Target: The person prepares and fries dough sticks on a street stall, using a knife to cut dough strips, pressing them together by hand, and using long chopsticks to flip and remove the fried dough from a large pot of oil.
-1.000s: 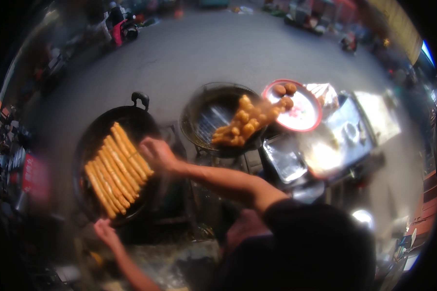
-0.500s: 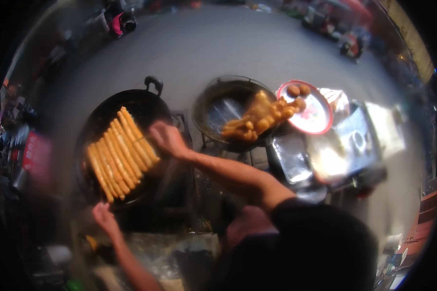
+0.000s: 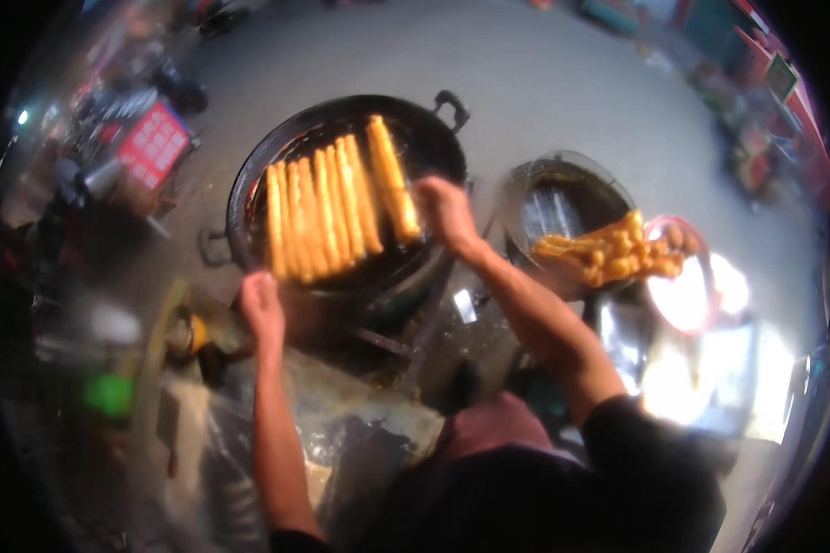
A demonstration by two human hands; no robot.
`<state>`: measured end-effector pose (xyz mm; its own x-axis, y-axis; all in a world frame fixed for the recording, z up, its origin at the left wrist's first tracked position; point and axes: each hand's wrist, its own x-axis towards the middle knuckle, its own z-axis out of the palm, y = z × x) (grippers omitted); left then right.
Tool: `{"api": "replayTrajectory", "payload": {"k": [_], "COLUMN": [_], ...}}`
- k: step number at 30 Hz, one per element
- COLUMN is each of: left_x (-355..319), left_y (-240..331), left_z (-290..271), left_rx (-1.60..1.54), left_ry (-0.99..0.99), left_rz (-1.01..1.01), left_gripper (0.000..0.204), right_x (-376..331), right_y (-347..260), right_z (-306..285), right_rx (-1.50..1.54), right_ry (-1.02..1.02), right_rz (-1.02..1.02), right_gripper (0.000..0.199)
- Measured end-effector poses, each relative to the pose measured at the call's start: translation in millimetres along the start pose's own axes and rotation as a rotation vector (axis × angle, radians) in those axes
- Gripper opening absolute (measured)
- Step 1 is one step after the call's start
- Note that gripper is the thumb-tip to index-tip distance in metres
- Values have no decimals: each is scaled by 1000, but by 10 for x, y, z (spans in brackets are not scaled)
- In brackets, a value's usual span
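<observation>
A large black wok [image 3: 244, 189] holds a row of long golden fried dough sticks [image 3: 315, 217]. One thicker dough stick [image 3: 389, 175] lies apart from the row, at its right. My right hand [image 3: 444, 212] is closed at the wok's right side, close to that separate stick. By the wok's near left rim, my left hand [image 3: 262, 302] is also closed, just below the lower end of the leftmost stick. Both hands are blurred, and whatever their fingers hold cannot be made out.
Right of the wok stands a round wire-rimmed pan [image 3: 563, 166] with a pile of fried dough [image 3: 609, 253]. Beside it are a red-rimmed white dish [image 3: 678, 295] and shiny metal trays [image 3: 622, 341]. A worktop [image 3: 369, 415] lies on my near side.
My view has shifted, so the wok sits higher and further right. The thicker stick now lies apart from the row. Both hands stay closed at the wok's sides.
</observation>
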<state>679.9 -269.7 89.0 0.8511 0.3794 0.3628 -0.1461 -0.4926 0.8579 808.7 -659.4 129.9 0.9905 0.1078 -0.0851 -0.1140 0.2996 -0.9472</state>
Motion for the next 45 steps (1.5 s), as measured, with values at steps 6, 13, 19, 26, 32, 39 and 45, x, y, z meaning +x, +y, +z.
{"api": "replayTrajectory", "payload": {"k": [6,13,19,26,32,39,45], "left_x": [-48,-66,-118,-64,-20,-118,-348], "left_y": [-32,-79,233,258,613,668,866], "left_z": [-80,-167,-286,-280,-238,-68,131], "left_rx": [17,-24,-15,-53,27,-53,-269], "left_ry": [-18,-147,-243,-196,-140,-77,-153], "left_rz": [-30,-84,-141,-29,-48,75,-65], "left_gripper": [17,19,18,21,16,21,20], "right_x": [-151,-198,-213,-221,-342,-118,-136], "right_y": [-71,-91,-119,-148,-441,-164,-140], "right_z": [254,161,100,69,306,453,512], "right_rx": [-797,-519,-580,-510,-704,-599,-846], "right_ry": [-53,80,52,43,245,202,53], "right_rz": [-769,-458,-513,-475,-696,-519,-732], "right_gripper": [21,24,16,17,8,13,16]}}
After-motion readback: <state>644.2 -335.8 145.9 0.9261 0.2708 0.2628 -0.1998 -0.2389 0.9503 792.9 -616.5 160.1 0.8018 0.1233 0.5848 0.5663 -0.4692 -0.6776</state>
